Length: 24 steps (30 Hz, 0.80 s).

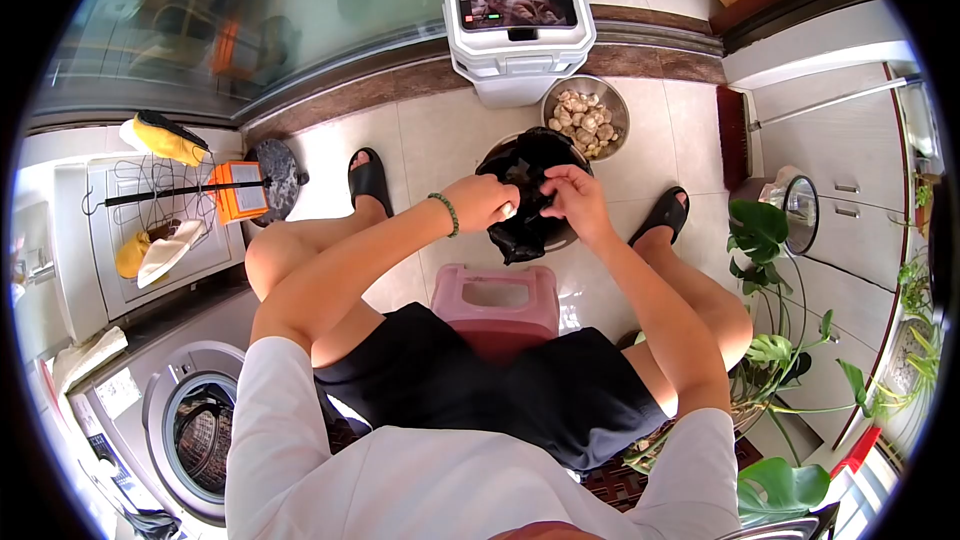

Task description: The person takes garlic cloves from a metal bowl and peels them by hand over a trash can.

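Over a bin lined with a black plastic bag [522, 232], both of my hands are raised close together. My left hand [482, 204], with a green bead bracelet at the wrist, has its fingers curled round a small whitish piece that looks like garlic. My right hand [575, 198] is just to the right, fingers bent and partly spread above the bag's edge; nothing can be made out between them. Behind the bin, a metal bowl [622, 130] holds several garlic bulbs [585, 122].
A pink stool [495, 290] stands between my knees. Beyond the bin is a white container [518, 70] with a phone [517, 8] on top. A washing machine [165, 390] and wire rack are on the left; plants [757, 230] and cabinets [840, 180] are on the right.
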### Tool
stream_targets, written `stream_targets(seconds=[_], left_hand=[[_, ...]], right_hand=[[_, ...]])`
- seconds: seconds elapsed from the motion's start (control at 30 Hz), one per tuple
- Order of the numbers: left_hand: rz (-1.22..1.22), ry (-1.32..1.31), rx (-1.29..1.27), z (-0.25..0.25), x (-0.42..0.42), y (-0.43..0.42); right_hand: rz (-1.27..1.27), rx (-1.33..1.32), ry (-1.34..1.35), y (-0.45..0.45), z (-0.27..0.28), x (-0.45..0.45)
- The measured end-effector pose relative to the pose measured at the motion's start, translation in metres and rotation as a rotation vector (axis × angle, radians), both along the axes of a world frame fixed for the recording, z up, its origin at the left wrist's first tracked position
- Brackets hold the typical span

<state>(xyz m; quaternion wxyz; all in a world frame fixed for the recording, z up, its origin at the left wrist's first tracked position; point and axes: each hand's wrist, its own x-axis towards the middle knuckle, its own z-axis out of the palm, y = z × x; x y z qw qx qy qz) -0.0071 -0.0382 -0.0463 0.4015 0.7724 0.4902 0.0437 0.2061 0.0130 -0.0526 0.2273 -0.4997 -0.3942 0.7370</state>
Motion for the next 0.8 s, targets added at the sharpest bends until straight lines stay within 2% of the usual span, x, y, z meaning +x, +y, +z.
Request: stream_targets(seconds=[0.07,0.13,0.27,0.33,0.43,0.63,0.7,0.73,0.8], left_hand=[[0.047,-0.028,0.000,-0.002,0.001,0.000],[0.094,-0.057,-0.002,-0.002,0.002,0.001],[0.242,-0.300,-0.044,0.008,0.010,0.003],[0.300,-0.398,-0.103,0.012,0.013,0.004],[0.285,-0.469,-0.101,0.013,0.015,0.003],[0.304,-0.376,-0.017,0.016,0.020,-0.002],[0.371,-0.267,0.365,0.010,0.018,-0.004],[0.370,-0.267,0.364,0.009,0.015,-0.002],[0.205,0.191,0.096,0.007,0.007,0.007]], right_hand=[[-0.077,0.026,0.043,0.001,0.006,-0.002],[0.240,-0.011,-0.249,0.007,0.007,0.008],[0.198,-0.141,-0.295,0.003,0.003,0.006],[0.147,-0.140,0.036,-0.009,0.023,-0.006],[0.219,-0.128,0.078,-0.012,0.013,-0.003],[0.175,-0.097,0.044,-0.008,0.001,0.004],[0.140,-0.100,-0.018,-0.007,-0.004,0.007],[0.106,-0.103,-0.079,-0.006,-0.005,0.009],[0.062,-0.089,-0.110,-0.002,-0.007,0.011]])
